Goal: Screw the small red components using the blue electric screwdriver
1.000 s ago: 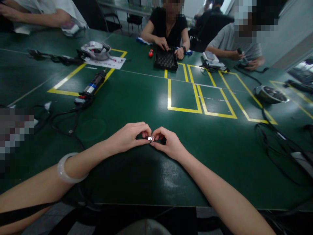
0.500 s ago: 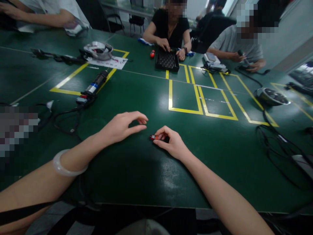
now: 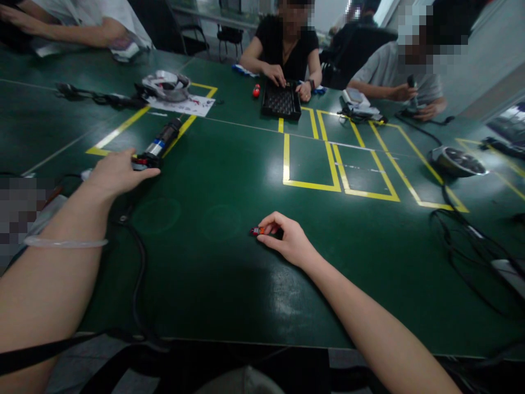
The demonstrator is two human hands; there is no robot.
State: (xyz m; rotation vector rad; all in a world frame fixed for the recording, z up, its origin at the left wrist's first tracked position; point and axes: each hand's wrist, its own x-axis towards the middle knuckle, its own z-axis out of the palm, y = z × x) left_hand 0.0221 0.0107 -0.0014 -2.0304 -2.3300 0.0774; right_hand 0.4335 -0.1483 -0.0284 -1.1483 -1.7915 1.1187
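Observation:
My right hand (image 3: 285,238) rests low over the green table, thumb and fingertips closed on a small red and orange piece (image 3: 257,231) lying at the tabletop. The piece is too small to make out its exact kind. Off to the left, my left hand (image 3: 117,172) reaches to the rear end of an electric screwdriver (image 3: 158,146), its thumb stretched apart from the fingers. The screwdriver is black and silver with a blue band, lying with its thin tip pointing away. Whether my left fingers touch its red rear end I cannot tell; they are partly hidden.
A black cable (image 3: 141,273) runs along the table on the left. Yellow tape frames (image 3: 311,186) mark the tabletop. Across it, a person works at a black compartment tray (image 3: 281,112) beside a red object (image 3: 256,91). Cables (image 3: 463,246) and a metal bowl (image 3: 459,162) lie right.
My left hand has moved left and away from me, from beside the right hand to the screwdriver's rear end. My right hand stays put with the small piece.

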